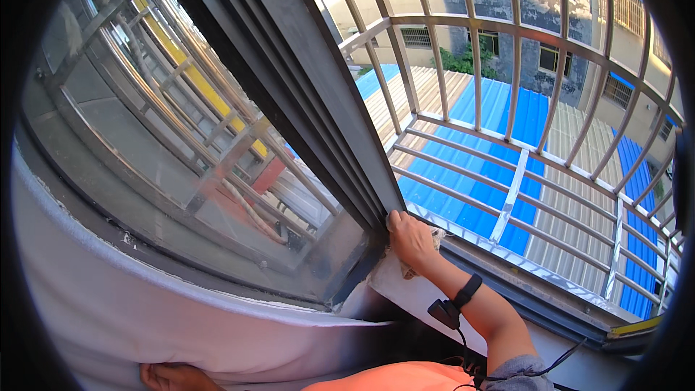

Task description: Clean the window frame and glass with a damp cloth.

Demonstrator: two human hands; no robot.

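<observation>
My right hand (411,239) is at the lower corner of the grey metal window frame (347,119), where the upright meets the sill track. Its fingers are curled on a crumpled, patterned cloth (410,270), which shows below the palm and to its right. A black strap with a small black device (445,312) and a cable is on that forearm. At the bottom left, my left hand (163,376) rests curled against the pale fabric (217,336) below the window; its palm is hidden.
A glass pane (179,174) with reflections fills the left. Beyond the open window stands a metal bar cage (510,195), above blue and grey corrugated roofs (472,174). The sliding track (521,288) runs right along the white sill (402,293).
</observation>
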